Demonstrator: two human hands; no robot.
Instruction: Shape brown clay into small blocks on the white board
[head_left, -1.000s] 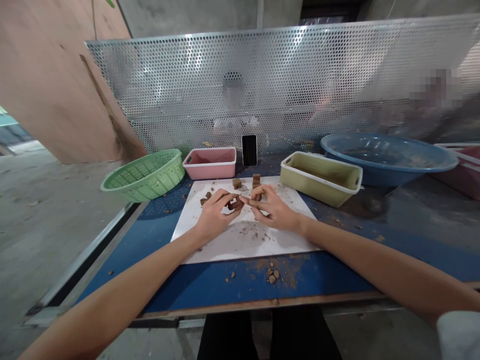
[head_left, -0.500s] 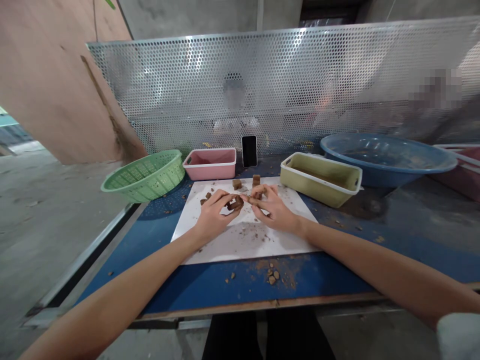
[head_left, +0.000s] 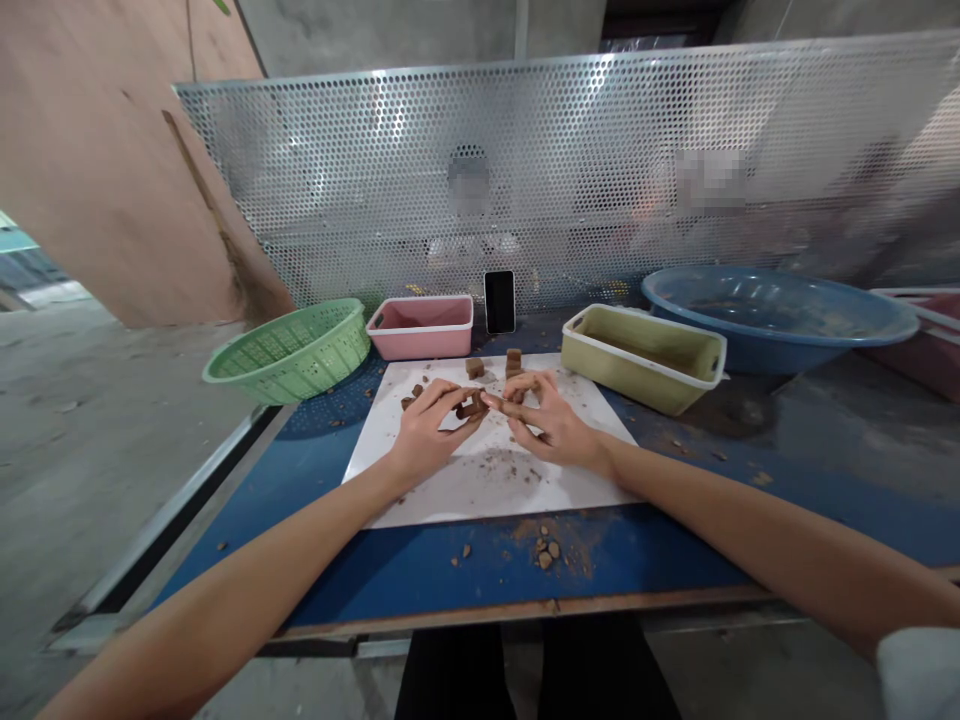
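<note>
My left hand (head_left: 429, 432) is closed around a small brown clay block (head_left: 474, 404), pinched between thumb and fingers just above a white board (head_left: 420, 503). From the other side, my right hand (head_left: 553, 422) reaches in with its fingertips against the block's right side. Its thumb stands apart from the fingers, and part of the contact is hidden. Behind my hands, one brown block (head_left: 474, 368) sits on the board, with a small upright stack of brown blocks (head_left: 514, 360) to its right. Brown lumps (head_left: 409, 402) lie left of my left hand, and crumbs (head_left: 506, 465) are scattered below.
A green basket (head_left: 289, 355), pink bin (head_left: 421, 345), upright phone (head_left: 499, 302), olive bin (head_left: 675, 398) and blue basin (head_left: 780, 345) line the back of the blue table (head_left: 337, 585). Pebble-like bits (head_left: 547, 552) lie near the front edge. A perforated metal panel (head_left: 360, 180) stands behind.
My right hand's fingers have shifted slightly at the block. My left hand stays nearly in place with the clay block. Behind the panel, a blurred figure has moved left.
</note>
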